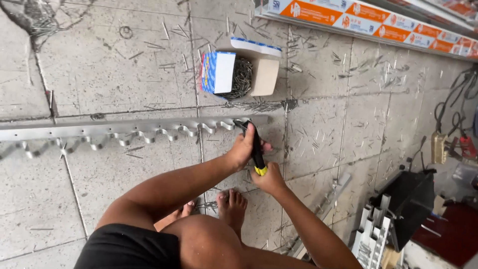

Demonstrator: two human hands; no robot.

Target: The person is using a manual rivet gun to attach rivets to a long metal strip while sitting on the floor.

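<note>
Both your hands on pliers (256, 149) – left hand (242, 149) clenched round upper handle, right hand (269, 179) gripping yellow end; jaws bite rail (124, 128) end on floor. Slip risk – bare feet (231, 204) close, loose nails (242, 77) scattered, rail edge sharp

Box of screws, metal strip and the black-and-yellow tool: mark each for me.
Box of screws (241, 74), head view, on the dark screws inside the open box.
Metal strip (99, 130), head view, on its flat upper band.
Black-and-yellow tool (258, 157), head view, on the black handle between the hands.
</note>
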